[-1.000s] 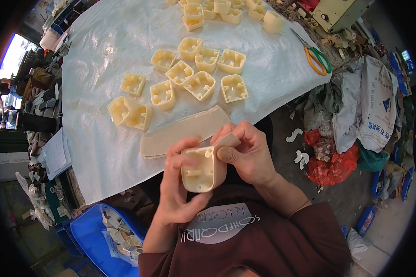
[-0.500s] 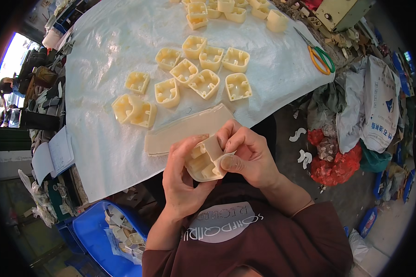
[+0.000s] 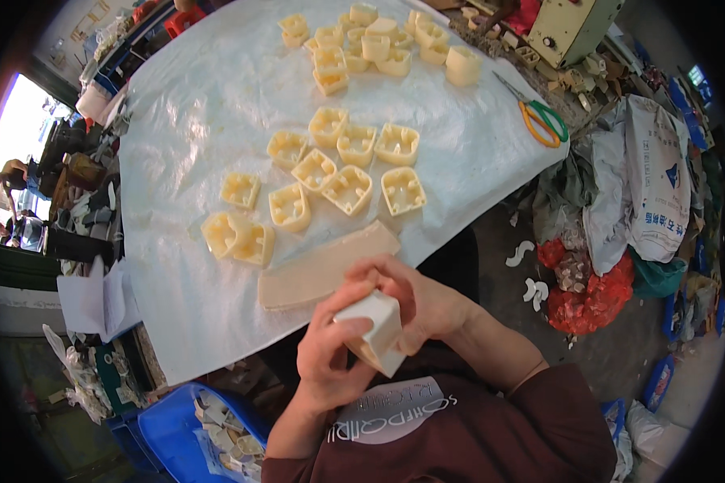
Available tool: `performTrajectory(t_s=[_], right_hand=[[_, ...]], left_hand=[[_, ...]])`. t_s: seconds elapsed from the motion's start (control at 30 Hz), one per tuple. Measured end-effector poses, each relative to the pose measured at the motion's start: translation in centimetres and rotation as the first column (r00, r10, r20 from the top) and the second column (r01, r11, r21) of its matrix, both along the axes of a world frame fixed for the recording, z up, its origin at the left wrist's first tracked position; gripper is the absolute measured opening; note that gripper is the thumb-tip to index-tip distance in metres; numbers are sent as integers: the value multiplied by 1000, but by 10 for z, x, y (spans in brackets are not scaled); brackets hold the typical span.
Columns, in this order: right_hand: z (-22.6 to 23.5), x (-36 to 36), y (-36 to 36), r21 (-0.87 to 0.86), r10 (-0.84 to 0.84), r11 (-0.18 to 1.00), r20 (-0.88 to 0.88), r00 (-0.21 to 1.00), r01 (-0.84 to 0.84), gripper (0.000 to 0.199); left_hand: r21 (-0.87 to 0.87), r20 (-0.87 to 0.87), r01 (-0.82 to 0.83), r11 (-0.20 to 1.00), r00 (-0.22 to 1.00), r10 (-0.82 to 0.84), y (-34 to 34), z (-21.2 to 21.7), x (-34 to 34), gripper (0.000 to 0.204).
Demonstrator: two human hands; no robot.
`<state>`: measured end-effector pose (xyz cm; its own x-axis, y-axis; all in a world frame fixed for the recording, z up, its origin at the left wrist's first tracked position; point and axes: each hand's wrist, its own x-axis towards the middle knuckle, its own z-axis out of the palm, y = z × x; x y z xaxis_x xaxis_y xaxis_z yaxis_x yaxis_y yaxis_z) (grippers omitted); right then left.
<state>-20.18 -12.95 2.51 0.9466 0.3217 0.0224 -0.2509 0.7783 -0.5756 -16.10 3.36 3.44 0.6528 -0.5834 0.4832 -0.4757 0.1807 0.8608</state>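
Note:
Close to my chest, both hands hold one cream plastic square cup-shaped housing (image 3: 377, 322), its smooth outer side turned up. My left hand (image 3: 326, 358) grips it from the left, with the thumb lying across its side. On its right and far side is my right hand (image 3: 427, 302), the fingers bent round it and partly hidden. Just beyond my hands, a flat stack of beige sheet strips (image 3: 326, 270) lies at the near edge of the white-covered table (image 3: 185, 322). Several like housings (image 3: 348, 191) sit past the stack, most with their ribbed hollows facing up.
More housings (image 3: 376, 48) are heaped at the far side. Scissors (image 3: 540, 121) with orange and green handles lie at the table's right edge. A blue bin (image 3: 165, 431) of pieces stands lower left, near an open notebook (image 3: 97, 298). Red bags (image 3: 592, 298) rest on the floor at right.
The housing has turned over from hollow side up to outer side up. My right hand's fingers have moved from pinching a beige flap at its rim to wrapping round it. The view has shifted.

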Motion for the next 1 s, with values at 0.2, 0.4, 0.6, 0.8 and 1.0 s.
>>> performTrajectory(t_s=[0.2,0.4,0.6,0.8,1.0], right_hand=[[-13,-2,-2,-220,-141,955,247,959,197,68],[-9,0,-5,-84,-175,977,216,961,197,80],[8,20,-31,-683,214,690,510,833,240,85],[12,18,-12,-511,-1,847,281,960,150,91],[5,7,8,-587,-130,738,360,924,333,79]], left_hand=[[-180,-112,202,963,968,-224,-9,4,-1,53],[-158,-291,225,961,920,-264,-3,2,11,63],[-195,-540,370,908,733,-414,6,11,34,97],[-186,-520,185,965,814,-256,-3,7,19,107],[108,-146,52,993,989,-36,4,-7,19,96]])
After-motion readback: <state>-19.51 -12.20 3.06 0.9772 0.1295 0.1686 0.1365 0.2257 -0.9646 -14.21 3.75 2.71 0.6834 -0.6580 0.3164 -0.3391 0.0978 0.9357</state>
